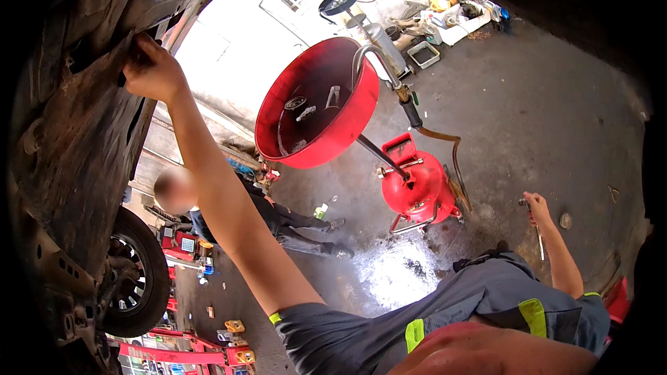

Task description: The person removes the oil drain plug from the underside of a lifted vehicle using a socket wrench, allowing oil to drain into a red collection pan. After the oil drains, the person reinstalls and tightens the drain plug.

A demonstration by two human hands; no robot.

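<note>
My left hand (156, 73) is raised to the vehicle's underbody (83, 121), its fingers curled in at the edge of a dirty panel. What those fingertips grip is hidden by the hand and the shadow. Low on the right, my right hand (538, 208) is closed round a wrench (541, 244), whose shiny metal handle points down and whose darker end shows by the fingers. Between my arms stands a red oil drainer (417, 191) with a wide red catch pan (333, 140) on a pole. An oil filter (295, 103) and metal pieces appear to lie in the pan.
A person in dark clothes (260, 205) stands beyond my left forearm. The vehicle's wheel (135, 271) hangs at the lower left, above red equipment (174, 354). A second drainer (375, 35), a grey tray (424, 54) and a cluttered white box (465, 26) stand by the wall.
</note>
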